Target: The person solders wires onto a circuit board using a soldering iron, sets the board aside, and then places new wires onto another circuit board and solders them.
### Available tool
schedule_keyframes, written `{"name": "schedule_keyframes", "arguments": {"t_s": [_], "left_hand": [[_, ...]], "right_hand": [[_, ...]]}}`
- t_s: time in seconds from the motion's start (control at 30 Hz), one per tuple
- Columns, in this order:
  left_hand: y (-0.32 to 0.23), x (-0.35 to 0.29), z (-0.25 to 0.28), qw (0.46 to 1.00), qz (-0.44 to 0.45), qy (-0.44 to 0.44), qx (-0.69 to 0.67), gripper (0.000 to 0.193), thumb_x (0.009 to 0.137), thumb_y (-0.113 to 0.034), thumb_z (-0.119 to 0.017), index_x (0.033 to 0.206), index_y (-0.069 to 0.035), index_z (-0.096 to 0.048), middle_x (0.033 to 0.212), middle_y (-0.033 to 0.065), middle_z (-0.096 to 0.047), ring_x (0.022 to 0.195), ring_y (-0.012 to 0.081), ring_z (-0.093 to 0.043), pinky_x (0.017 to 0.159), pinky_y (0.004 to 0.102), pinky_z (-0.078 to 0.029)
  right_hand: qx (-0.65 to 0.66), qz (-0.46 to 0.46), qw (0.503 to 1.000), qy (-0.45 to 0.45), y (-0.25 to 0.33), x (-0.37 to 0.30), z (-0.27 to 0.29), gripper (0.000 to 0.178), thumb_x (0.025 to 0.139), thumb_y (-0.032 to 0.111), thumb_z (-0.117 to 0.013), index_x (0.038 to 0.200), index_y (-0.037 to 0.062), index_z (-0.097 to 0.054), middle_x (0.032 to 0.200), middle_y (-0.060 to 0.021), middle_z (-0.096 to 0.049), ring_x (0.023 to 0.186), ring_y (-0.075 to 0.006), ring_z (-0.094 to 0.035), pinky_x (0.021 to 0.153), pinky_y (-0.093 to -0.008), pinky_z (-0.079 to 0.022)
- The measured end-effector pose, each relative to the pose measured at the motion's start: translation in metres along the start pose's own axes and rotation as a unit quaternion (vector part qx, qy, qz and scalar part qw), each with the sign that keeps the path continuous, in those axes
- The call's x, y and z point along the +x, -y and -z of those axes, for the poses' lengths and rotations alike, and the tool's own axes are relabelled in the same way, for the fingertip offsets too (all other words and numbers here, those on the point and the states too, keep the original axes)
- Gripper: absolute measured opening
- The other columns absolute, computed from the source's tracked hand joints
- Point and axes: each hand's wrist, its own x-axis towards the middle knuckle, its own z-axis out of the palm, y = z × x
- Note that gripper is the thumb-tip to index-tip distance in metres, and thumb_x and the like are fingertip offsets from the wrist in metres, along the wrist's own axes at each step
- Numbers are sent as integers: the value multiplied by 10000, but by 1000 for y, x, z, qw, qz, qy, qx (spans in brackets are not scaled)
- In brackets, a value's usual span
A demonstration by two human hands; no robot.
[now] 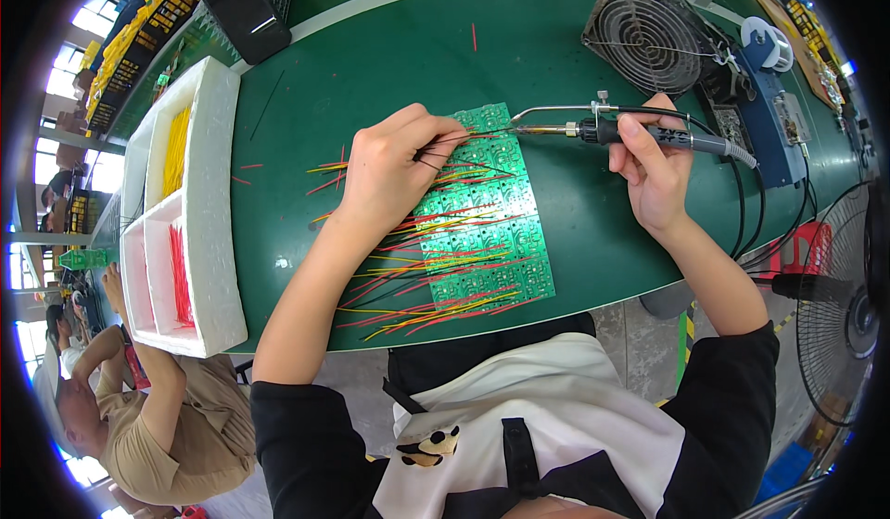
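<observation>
A green circuit board panel (533, 250) lies flat on the bench, with several red, yellow and black wires (399, 287) sticking out over its left side. My left hand (399, 162) is over the panel's upper left, its fingers pinched on thin dark and red wires that reach onto the board. In my right hand (654, 162) is a soldering iron (640, 133), held like a pen, its tip pointing left at the panel's upper right edge. A thin metal tube (556, 107) clamped to the iron curves down to that same spot.
At left stands a white foam box (222, 213) of yellow wires (176, 153) and red wires (179, 273). A metal-grilled fan (644, 42) and a blue device (777, 116) are at the far right, cables trailing. Another fan (834, 306) is beyond the bench's right end. A person (176, 417) sits at left.
</observation>
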Motion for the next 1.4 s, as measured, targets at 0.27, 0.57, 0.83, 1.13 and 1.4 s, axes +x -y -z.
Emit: {"name": "schedule_keyframes", "arguments": {"t_s": [0.27,0.57,0.83,1.13,1.4], "left_hand": [[0,0,2,1000,12,15,4,85,746,-26,-675,830,-37,-663,649,53,-555,557,151,-544,505,249,-430],[-3,2,11,999,-23,7,21,61,811,-97,-592,838,-52,-622,740,59,-557,639,244,-559,564,331,-456],[-31,6,46,995,96,-20,1,109,914,-115,-481,901,-11,-450,717,154,-536,650,340,-524,602,345,-426],[-44,-4,27,985,76,119,-98,102,864,-71,-531,839,11,-475,663,107,-501,567,173,-456,550,292,-384],[-33,-22,11,996,31,79,-14,46,802,-36,-606,835,-15,-581,671,95,-588,506,185,-538,492,269,-426]], "right_hand": [[14,18,1000,-14,-1,1,0,140,847,120,-604,801,49,-493,588,-38,-508,436,-48,-431,374,-167,-255],[49,33,997,-49,4,4,3,131,857,109,-599,836,47,-486,598,-37,-503,467,-61,-445,389,-186,-277],[49,-14,997,-60,24,-5,9,132,860,115,-604,867,58,-485,582,-57,-512,428,-57,-377,403,-194,-283],[114,-104,987,-34,20,-26,21,127,862,125,-581,830,91,-463,552,-41,-497,393,-47,-328,393,-198,-259],[86,-96,991,-21,19,-33,17,129,868,129,-581,838,84,-464,567,-55,-515,400,-47,-355,378,-191,-274]]}}
